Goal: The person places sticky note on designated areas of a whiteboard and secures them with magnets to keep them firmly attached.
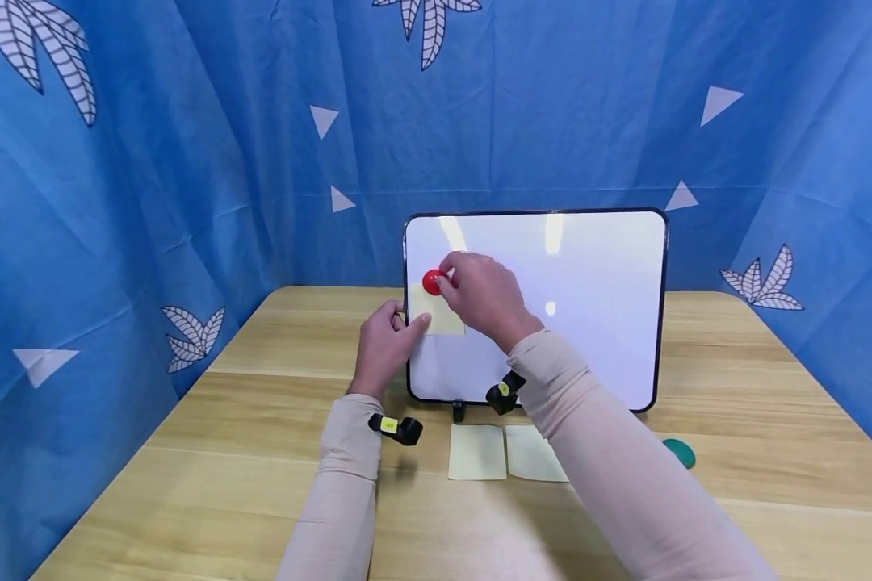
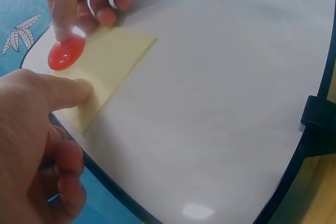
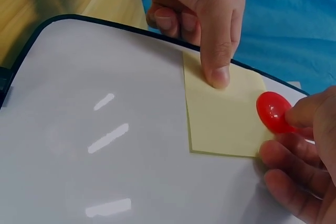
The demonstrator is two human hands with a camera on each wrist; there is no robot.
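**One red disc (image 1: 432, 282) over the edge of a yellow note (image 1: 445, 313) on a whiteboard (image 1: 589, 298)**

The whiteboard, rimmed in black, stands upright on the counter (image 1: 247, 460). The note lies against its face, near the left edge in the head view, and the disc overlaps the note's upper edge. Whether the disc sits fully flat there, I cannot tell.

The right hand (image 1: 483, 294) grasps the disc, pinching its rim between thumb and finger; its other fingers are bent close to the board, beside the note. The left hand (image 1: 385, 343) grips the whiteboard by its side edge: the thumb presses on the note from the front, below the disc, while the other fingers curl behind the rim.

A black clip (image 1: 459, 411) holds the board's lower edge. On the counter in front of it lie a left loose note (image 1: 477, 453) and a right loose note (image 1: 534, 453), side by side, the latter partly hidden by the right sleeve (image 1: 603, 452). A green disc (image 1: 680, 453) rests beyond that sleeve, also partly covered. Behind the counter hangs a blue curtain (image 1: 567, 121) printed with white leaves and triangles. Bright reflections streak the whiteboard's upper part.
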